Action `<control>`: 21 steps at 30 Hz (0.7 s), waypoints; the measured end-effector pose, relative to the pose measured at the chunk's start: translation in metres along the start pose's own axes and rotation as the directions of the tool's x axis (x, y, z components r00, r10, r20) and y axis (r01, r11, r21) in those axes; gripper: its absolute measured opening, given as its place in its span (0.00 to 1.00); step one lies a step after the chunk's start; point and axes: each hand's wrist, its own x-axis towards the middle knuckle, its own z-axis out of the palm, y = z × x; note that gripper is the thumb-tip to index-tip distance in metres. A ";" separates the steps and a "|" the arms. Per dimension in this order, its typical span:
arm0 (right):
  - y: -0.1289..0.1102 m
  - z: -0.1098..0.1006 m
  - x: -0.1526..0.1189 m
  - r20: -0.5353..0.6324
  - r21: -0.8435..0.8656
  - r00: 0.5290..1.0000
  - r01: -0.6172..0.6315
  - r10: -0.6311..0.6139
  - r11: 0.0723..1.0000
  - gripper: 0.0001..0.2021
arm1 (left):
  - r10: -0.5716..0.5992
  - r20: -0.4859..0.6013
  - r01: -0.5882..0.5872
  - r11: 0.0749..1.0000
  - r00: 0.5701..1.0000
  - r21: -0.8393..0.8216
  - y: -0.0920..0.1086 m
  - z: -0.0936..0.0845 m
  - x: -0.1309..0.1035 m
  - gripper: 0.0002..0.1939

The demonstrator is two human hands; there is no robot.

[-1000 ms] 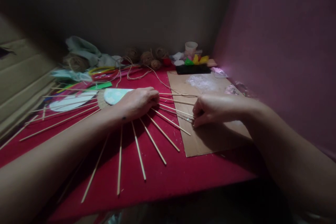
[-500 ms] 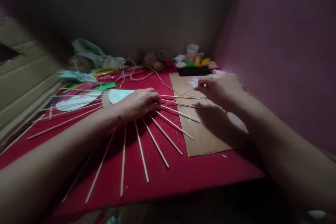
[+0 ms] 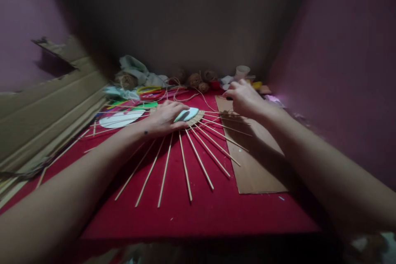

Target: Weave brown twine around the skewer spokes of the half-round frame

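Observation:
My left hand (image 3: 169, 119) rests on the pale, patterned half-disc (image 3: 189, 114), thumb and fingers apart on its surface. Woven twine (image 3: 198, 118) edges the disc, and thin wooden sticks (image 3: 202, 166) fan out from it over the red cloth. My right hand (image 3: 244, 98) is raised over the back of the cardboard sheet (image 3: 261, 165), its fingers bent together. Whatever it pinches is too small and dark to make out. A strand of twine (image 3: 204, 98) runs from the balls at the back toward the sticks.
Balls of twine (image 3: 194, 79), a pale cloth (image 3: 134, 68) and a cup (image 3: 242, 71) stand along the back of the red table (image 3: 216, 218). At left lie a white oval (image 3: 119, 119) and coloured strips; folded cardboard (image 3: 58, 107) lines that side.
The view has shifted, moving the table contents rightward in the picture. My left hand has moved over the half-disc and opened, uncovering the woven edge at its right. My right hand is higher.

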 end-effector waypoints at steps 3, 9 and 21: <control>-0.018 0.008 -0.004 0.064 0.228 0.980 0.167 -0.186 0.959 0.13 | -0.022 0.020 0.022 1.000 1.000 -0.014 0.003 0.006 0.009 0.30; -0.028 0.027 -0.001 0.109 0.259 0.974 0.164 -0.197 0.952 0.06 | -0.032 0.135 0.028 0.999 0.990 0.033 0.002 0.012 0.019 0.33; -0.039 0.041 -0.004 -0.041 0.186 0.998 0.064 -0.057 0.980 0.09 | 0.035 0.171 -0.028 0.999 0.985 -0.041 0.019 0.008 0.010 0.33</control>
